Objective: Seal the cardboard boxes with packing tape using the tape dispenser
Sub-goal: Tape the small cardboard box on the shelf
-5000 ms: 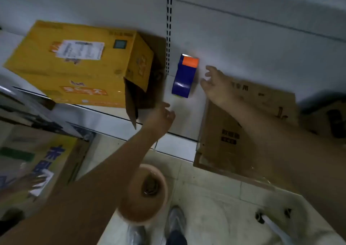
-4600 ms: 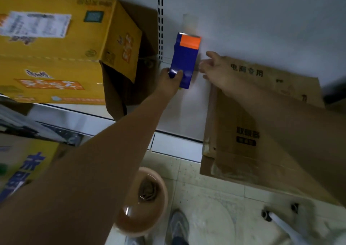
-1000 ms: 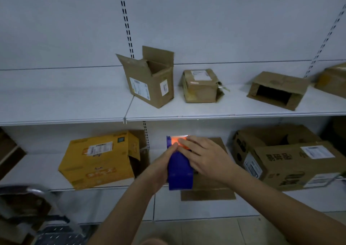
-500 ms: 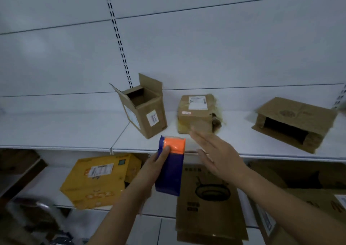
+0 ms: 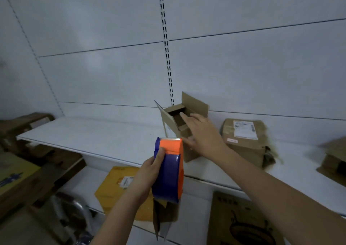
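Left hand (image 5: 148, 171) grips the blue-and-orange plastic tape dispenser (image 5: 168, 171). Right hand (image 5: 201, 132) — fingers spread — reaches the open brown cardboard box (image 5: 182, 124) on the white shelf (image 5: 93, 132). No tape visible on it — sealing not begun.

No text was legible: labels on the taped box (image 5: 243, 130) and yellow box (image 5: 119, 184) were too blurred to read.

head cam, only view | worn at head height, faces forward and slightly down at white shelf (image 5: 104, 139) and back wall | close range, both forearms reach in from bottom edge | wide-angle bend at frame edges | no second view to share
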### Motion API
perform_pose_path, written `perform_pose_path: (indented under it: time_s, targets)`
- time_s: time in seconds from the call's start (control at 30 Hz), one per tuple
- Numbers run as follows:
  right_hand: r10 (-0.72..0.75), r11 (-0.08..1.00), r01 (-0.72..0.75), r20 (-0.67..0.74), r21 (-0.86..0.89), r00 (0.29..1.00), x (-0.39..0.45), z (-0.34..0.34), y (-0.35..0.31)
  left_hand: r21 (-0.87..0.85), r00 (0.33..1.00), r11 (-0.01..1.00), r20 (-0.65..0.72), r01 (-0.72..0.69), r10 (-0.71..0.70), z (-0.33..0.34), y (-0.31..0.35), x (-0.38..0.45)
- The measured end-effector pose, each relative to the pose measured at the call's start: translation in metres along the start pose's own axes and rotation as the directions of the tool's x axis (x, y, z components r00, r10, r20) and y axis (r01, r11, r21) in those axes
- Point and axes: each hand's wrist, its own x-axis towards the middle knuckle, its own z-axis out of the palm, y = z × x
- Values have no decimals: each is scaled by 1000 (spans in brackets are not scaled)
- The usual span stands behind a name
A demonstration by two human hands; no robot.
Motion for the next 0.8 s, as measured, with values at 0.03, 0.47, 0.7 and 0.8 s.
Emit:
perform_pose_path:
  time_s: [0.03,0.47,0.7,0.8]
  targets:
    - [3,999,2,92,-48,996,9,8,1,2,1000,1000,8,-2,2,-6,-1,4]
    - [180,961,-241,354,138,918,-23,-66,82,-124,963,990,269,62,-26,-46,5,36]
    - [471,819,-475,98,322,877,-16,-56,77,-121,987,987,104,-105,118,-57,-72,223]
    - [583,744,-552,37,376,812,-13,-32,79,-112,961,994,276,13,19,-31,34,64]
